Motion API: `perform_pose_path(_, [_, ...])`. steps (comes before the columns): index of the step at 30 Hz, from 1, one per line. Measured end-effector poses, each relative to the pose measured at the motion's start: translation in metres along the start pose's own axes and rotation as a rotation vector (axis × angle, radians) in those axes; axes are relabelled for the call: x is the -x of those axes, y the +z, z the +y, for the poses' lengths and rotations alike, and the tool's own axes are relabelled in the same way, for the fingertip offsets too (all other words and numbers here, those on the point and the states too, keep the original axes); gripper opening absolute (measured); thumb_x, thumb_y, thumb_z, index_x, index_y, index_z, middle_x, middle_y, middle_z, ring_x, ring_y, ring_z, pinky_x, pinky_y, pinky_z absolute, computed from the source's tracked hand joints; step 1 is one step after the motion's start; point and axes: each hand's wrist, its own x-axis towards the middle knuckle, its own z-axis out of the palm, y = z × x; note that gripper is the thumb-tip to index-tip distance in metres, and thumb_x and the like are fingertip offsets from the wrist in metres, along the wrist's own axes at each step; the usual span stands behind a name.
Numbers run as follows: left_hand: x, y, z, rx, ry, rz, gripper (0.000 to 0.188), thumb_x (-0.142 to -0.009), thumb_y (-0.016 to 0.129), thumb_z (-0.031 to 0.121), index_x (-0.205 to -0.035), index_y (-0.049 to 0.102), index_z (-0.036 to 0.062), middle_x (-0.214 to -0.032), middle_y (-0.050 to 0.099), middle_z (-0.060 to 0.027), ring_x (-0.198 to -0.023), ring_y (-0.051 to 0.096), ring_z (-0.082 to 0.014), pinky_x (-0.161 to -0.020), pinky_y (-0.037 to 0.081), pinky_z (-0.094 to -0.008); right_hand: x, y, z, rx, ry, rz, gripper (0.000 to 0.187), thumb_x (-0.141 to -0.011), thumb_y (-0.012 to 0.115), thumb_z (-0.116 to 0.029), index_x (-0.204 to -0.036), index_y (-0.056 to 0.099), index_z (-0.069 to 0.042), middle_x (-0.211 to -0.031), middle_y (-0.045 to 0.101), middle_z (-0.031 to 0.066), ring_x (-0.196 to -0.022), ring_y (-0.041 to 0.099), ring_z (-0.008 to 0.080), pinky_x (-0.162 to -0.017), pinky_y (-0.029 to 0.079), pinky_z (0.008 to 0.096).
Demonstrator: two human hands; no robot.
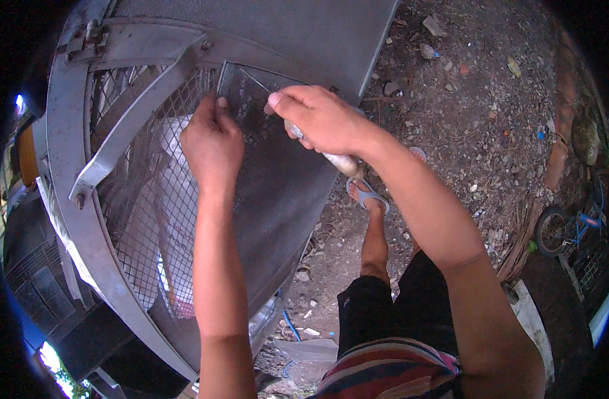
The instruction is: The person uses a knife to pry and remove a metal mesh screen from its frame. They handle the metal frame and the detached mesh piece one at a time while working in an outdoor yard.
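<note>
My right hand is closed around the pale, whitish handle of a hand tool. A thin metal shaft sticks out past the thumb toward the upper left; the kind of tool is not clear. Beside it, the fingers of my left hand are bent together at a thin light strip along the corner of a dark sheet. What they pinch, if anything, is hidden. Both hands are at a grey metal frame with wire mesh, and a flat metal bar crosses that mesh.
A large grey panel rises behind the hands. White bundled material shows through the mesh. On the right lies rough ground with stones and litter. My sandaled foot stands below; a small blue bicycle is at the far right.
</note>
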Motion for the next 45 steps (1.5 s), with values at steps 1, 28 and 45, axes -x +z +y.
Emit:
perform_pose_path(1, [0.0, 0.001, -0.001, -0.003, 0.012, 0.006, 0.025, -0.09, 0.056, 0.018, -0.104, 0.067, 0.0007, -0.074, 0.065, -0.0235, -0.072, 0.067, -0.0376, -0.066, 0.051, -0.0438, 0.001, -0.004, -0.003, -0.04, 0.064, -0.04, 0.04, -0.099, 0.045, -0.039, -0.099, 0.061, -0.002, -0.064, 0.053, 0.0013, -0.048, 0.049, 0.0082, -0.043, 0.041, 0.0255])
perform_pose_path(28, [-0.002, 0.003, -0.01, 0.079, 0.02, -0.011, 0.025, -0.091, 0.054, 0.019, -0.099, 0.068, 0.0002, -0.075, 0.065, -0.0237, -0.072, 0.067, -0.0371, -0.065, 0.051, -0.0425, -0.052, 0.126, 0.026, -0.273, 0.036, 0.989, 0.028, -0.098, 0.046, -0.026, -0.1, 0.048, 0.002, -0.085, 0.061, 0.0282, -0.083, 0.06, 0.0475, -0.068, 0.045, 0.0518])
perform_pose_path(45, [-0.002, 0.001, -0.005, 0.059, 0.015, -0.01, 0.025, -0.091, 0.055, 0.017, -0.102, 0.067, -0.0014, -0.071, 0.064, -0.0242, -0.066, 0.066, -0.0367, -0.062, 0.05, -0.0419, -0.007, 0.072, 0.029, -0.041, -0.258, 0.444, 0.036, -0.096, 0.049, -0.031, -0.098, 0.055, 0.004, -0.08, 0.062, 0.0275, -0.081, 0.061, 0.0461, -0.07, 0.047, 0.0519])
